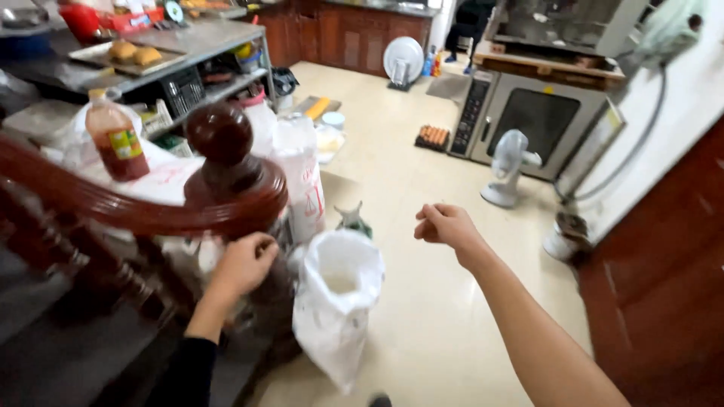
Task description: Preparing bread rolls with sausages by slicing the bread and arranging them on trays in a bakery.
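Observation:
My left hand (243,264) rests against the dark red wooden newel post (230,181) at the foot of a stair rail, fingers curled on the post just under its rounded rail end. My right hand (445,224) hangs in the air over the cream floor, closed in a loose fist with nothing in it. Between the two hands stands an open white sack (335,301) with white powder inside. Behind it leans a taller closed white sack (302,177).
A steel table (204,41) with a tray of buns stands at the back left. A bottle of reddish liquid (115,139) sits beside the rail. A steel oven (539,120), a small white fan (509,166) and an egg tray (432,137) stand at the back right.

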